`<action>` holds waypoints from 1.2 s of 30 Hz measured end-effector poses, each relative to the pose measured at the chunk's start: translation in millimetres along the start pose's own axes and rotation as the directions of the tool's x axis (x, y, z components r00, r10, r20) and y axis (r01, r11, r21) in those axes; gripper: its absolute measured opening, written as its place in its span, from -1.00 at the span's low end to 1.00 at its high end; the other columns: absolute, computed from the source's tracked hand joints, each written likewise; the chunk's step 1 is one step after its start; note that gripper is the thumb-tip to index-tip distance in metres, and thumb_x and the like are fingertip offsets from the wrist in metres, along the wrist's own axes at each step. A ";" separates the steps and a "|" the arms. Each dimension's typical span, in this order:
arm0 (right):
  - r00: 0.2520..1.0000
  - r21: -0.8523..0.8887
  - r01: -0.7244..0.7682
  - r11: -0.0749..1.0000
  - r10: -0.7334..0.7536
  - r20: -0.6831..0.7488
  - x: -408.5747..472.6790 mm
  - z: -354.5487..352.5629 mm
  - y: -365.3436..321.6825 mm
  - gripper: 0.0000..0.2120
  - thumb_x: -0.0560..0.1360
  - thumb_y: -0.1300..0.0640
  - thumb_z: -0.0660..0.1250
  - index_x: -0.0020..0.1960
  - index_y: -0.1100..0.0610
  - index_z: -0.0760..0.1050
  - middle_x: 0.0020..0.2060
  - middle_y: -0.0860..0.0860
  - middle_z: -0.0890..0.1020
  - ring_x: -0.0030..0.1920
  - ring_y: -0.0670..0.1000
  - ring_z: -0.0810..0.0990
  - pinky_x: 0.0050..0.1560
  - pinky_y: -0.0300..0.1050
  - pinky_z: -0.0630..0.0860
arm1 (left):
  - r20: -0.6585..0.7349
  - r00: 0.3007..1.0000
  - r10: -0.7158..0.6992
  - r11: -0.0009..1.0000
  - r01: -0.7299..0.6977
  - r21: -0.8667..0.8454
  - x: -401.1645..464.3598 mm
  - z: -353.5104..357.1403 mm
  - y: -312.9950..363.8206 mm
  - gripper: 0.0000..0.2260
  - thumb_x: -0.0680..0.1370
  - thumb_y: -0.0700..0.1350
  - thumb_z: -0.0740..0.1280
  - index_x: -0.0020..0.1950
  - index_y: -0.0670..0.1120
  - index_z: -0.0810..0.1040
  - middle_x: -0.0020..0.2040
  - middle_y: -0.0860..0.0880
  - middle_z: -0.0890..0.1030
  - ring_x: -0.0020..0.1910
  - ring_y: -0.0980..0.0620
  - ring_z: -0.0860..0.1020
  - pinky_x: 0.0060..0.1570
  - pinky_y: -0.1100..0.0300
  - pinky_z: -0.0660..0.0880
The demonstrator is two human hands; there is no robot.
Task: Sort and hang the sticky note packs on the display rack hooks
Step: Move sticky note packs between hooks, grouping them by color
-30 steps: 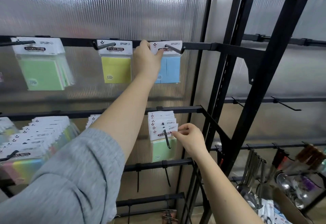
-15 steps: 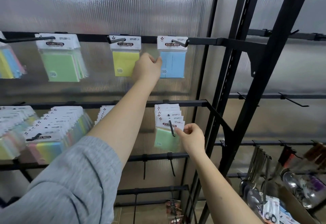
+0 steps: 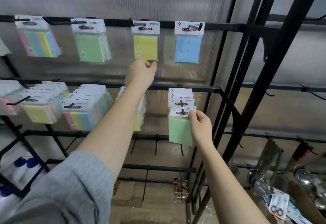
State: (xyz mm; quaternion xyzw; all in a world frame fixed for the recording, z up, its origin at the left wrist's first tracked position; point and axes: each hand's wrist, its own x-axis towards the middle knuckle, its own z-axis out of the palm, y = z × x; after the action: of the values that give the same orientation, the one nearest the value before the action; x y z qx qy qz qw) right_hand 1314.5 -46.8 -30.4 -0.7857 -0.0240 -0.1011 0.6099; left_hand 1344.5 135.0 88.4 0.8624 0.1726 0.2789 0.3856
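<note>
Pinching the white card header of the front green pack (image 3: 180, 129), the right hand (image 3: 200, 128) holds it at the tip of a black hook (image 3: 182, 106) on the middle rail; a short stack of like packs hangs behind it on the same hook. Left hand (image 3: 141, 74) is raised, fingers curled, its fingertips at the bottom edge of the yellow pack (image 3: 145, 44) on the top rail; whether it actually grips the clear sleeve I cannot tell. Blue pack (image 3: 188, 44) hangs alone just right of the yellow, flat and square, in glossy film with a white "STICKY NOTE" header. Further left on the top rail: a thicker green pack (image 3: 91, 44) and a striped multicolour pack (image 3: 39, 41). Middle rail left carries dense fanned rows of pastel packs (image 3: 84, 107). Rack (image 3: 275, 75) is matte black square tube; behind it, ribbed translucent sheet. Grey knit sleeve (image 3: 70, 188) covers the left upper arm.
</note>
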 end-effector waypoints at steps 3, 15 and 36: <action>0.998 -0.003 0.033 0.999 -0.033 -0.049 -11.9 -1.0 -10.2 -0.64 0.62 0.08 0.12 -0.34 0.12 0.36 -0.42 -0.05 0.44 -0.39 -0.09 0.35 -0.36 -0.22 0.26 | 0.005 1.000 -0.020 1.000 0.020 -0.015 -6.0 -11.3 -20.2 -0.69 0.56 0.10 0.20 -0.18 -0.10 0.54 -0.16 -0.08 0.66 -0.13 -0.11 0.62 -0.05 0.02 0.56; 0.967 0.074 0.077 0.994 -0.057 -0.249 -30.0 30.8 -56.4 -0.63 0.61 0.09 0.12 -0.36 0.15 0.28 -0.40 0.01 0.42 -0.37 -0.06 0.32 -0.34 -0.16 0.23 | 0.097 0.985 -0.142 0.986 0.132 0.098 -14.3 -35.9 -109.2 -0.77 0.61 -0.09 0.15 0.08 -0.16 0.55 0.01 -0.14 0.58 0.01 -0.15 0.52 -0.13 0.19 0.29; 0.931 0.121 0.095 0.988 -0.045 -0.363 -43.9 40.8 -68.6 -0.63 0.62 0.09 0.12 -0.34 0.17 0.28 -0.44 -0.04 0.39 -0.47 -0.16 0.31 -0.43 -0.28 0.22 | 0.069 0.965 -0.254 0.915 0.263 -0.305 -76.4 1.9 -170.8 -0.83 0.61 -0.12 0.21 0.15 -0.16 0.43 0.03 -0.07 0.53 -0.03 -0.01 0.50 -0.35 0.43 0.34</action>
State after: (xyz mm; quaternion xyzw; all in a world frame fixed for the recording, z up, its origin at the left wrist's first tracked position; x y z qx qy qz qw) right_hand 1265.9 13.7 17.1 -0.7088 0.0530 -0.2629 0.6524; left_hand 1271.6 204.6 -69.2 0.7642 0.2332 0.2372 0.5526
